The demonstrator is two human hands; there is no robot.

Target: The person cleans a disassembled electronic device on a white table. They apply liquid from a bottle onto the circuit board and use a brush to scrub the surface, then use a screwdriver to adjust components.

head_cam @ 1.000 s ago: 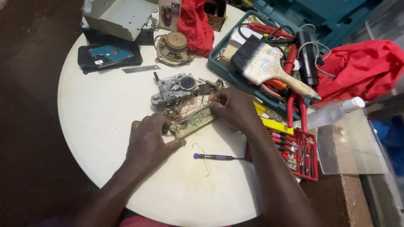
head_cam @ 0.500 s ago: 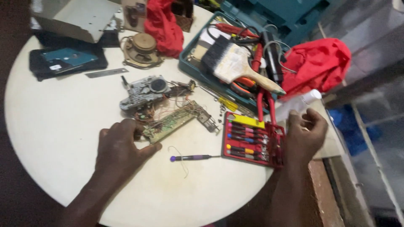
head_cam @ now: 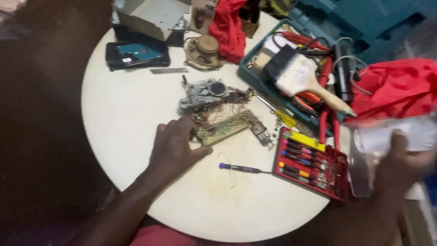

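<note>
My left hand [head_cam: 175, 146] rests flat on the round white table [head_cam: 136, 105], its fingertips on the left end of a green circuit board [head_cam: 225, 129] tangled with thin wires. A grey metal mechanism [head_cam: 203, 90] sits just behind the board. My right hand [head_cam: 400, 166] is off the table's right edge, gripping a clear plastic lid or bag [head_cam: 391, 146]; it is blurred. A purple-handled precision screwdriver [head_cam: 239, 168] lies between both hands. A red case of small screwdrivers [head_cam: 314, 165] lies open left of my right hand.
A teal toolbox tray [head_cam: 248, 73] holds a wide paintbrush [head_cam: 302, 77], pliers and cables. Red cloths [head_cam: 396, 86] lie at right and at the back [head_cam: 227, 27]. A small speaker [head_cam: 204, 51], a hard drive [head_cam: 136, 53] and a metal box [head_cam: 152, 16] stand at the back.
My right hand left the circuit board, swung right past the red screwdriver case and took hold of the clear plastic item. The left hand stayed on the board. The camera shifted.
</note>
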